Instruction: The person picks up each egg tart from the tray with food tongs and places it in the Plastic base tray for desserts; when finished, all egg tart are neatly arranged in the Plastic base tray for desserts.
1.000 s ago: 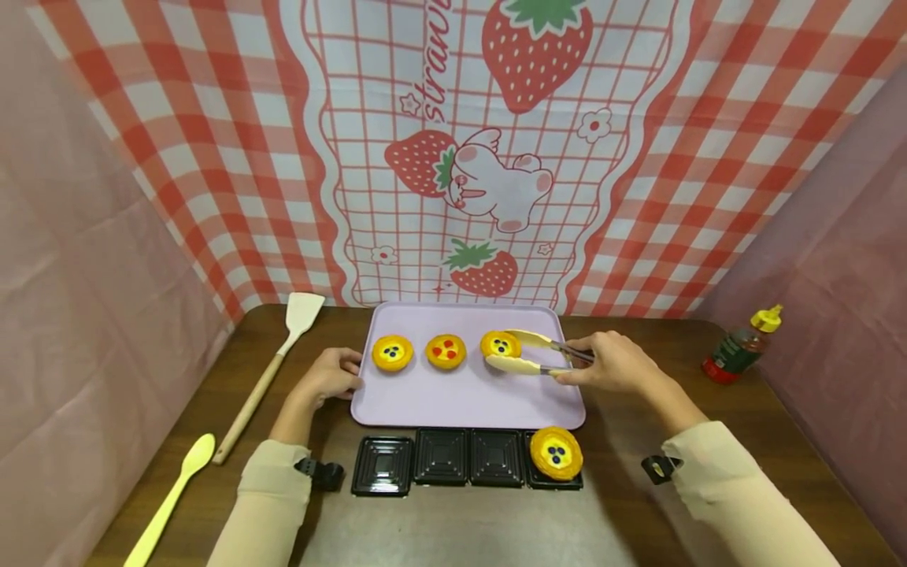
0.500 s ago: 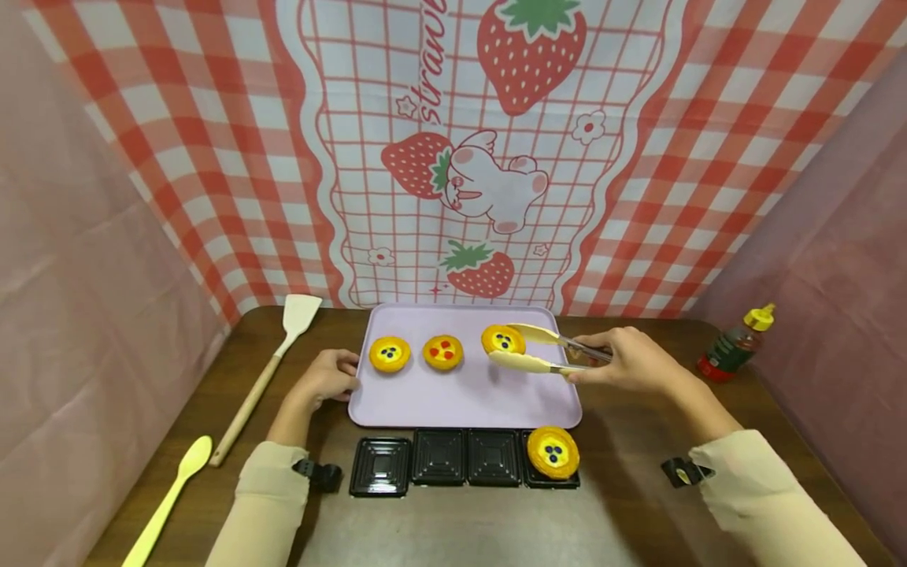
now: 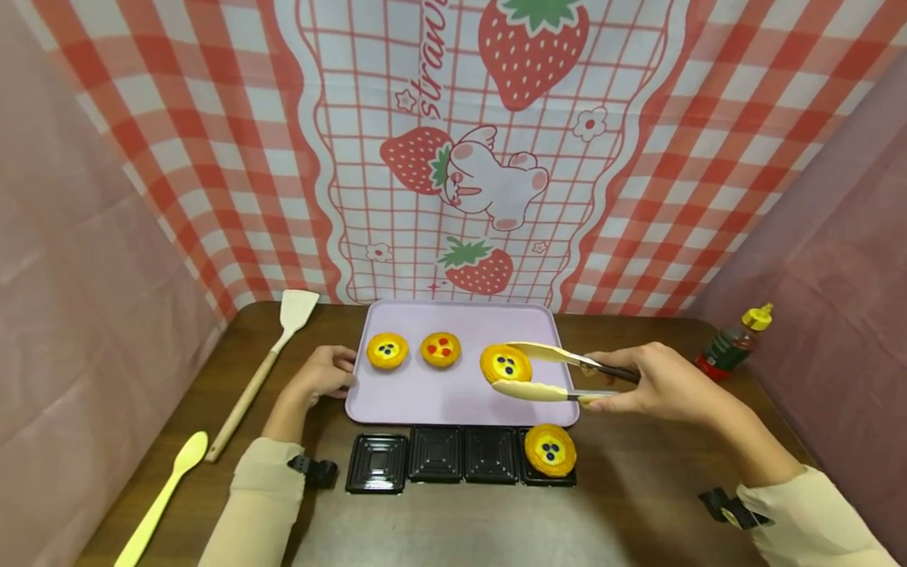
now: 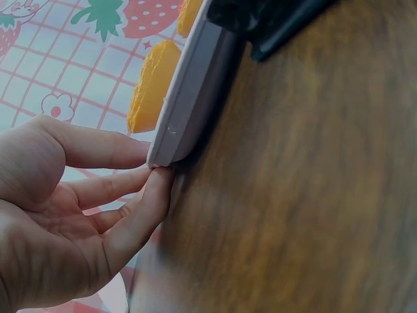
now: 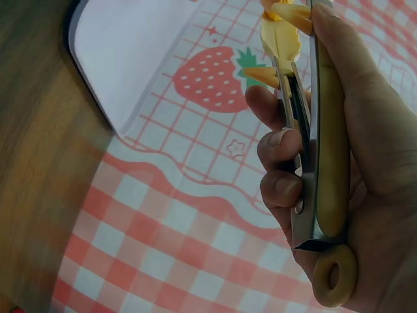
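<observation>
My right hand grips a pair of tongs with cream tips and metal arms. Between the tips is a blueberry-topped egg tart, held over the right part of a lilac tray. In the right wrist view, fingers and thumb wrap the handles of the tongs. My left hand pinches the tray's left edge; the left wrist view shows fingertips on both faces of the tray's rim. Still on the tray are another blueberry tart and a tart with red pieces.
Several black square plastic trays line the front of the lilac tray, the leftmost one slightly apart. A blueberry tart sits on the rightmost. A spatula and yellow spoon lie left. A sauce bottle stands right.
My right hand has drawn the tongs and the blueberry tart up off the tray and toward me, slightly right. My left hand stays at the tray's edge.
</observation>
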Demonstrator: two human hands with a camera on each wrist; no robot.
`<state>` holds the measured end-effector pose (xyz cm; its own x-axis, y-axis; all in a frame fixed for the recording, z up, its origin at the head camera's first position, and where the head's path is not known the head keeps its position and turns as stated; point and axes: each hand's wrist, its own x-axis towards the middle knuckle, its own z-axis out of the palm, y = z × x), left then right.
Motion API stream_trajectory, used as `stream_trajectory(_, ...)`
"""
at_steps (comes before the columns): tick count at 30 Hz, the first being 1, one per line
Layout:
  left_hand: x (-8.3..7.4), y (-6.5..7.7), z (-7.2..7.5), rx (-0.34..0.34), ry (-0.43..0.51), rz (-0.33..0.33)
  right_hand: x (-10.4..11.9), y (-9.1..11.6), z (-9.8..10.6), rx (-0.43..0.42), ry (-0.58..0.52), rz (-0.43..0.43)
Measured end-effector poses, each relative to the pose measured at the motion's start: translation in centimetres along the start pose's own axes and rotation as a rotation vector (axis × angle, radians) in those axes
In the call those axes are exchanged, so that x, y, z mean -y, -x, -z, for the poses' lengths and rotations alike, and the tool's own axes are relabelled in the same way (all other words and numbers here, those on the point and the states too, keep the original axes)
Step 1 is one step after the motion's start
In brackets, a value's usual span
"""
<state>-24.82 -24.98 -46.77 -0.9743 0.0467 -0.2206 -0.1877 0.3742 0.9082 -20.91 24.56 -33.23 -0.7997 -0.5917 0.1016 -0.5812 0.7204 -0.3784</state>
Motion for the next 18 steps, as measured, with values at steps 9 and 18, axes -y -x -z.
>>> stream_trajectory(9,0.0,-0.3,-0.1,0.009,-0.005,0.007,1.2,2.2,0.1,0.008,-0.008,0.061)
stream_trajectory(18,0.0,-0.2,0.0,0.000,-0.025,0.020,1.5,3.5,-0.5,-0.001,-0.028,0.126)
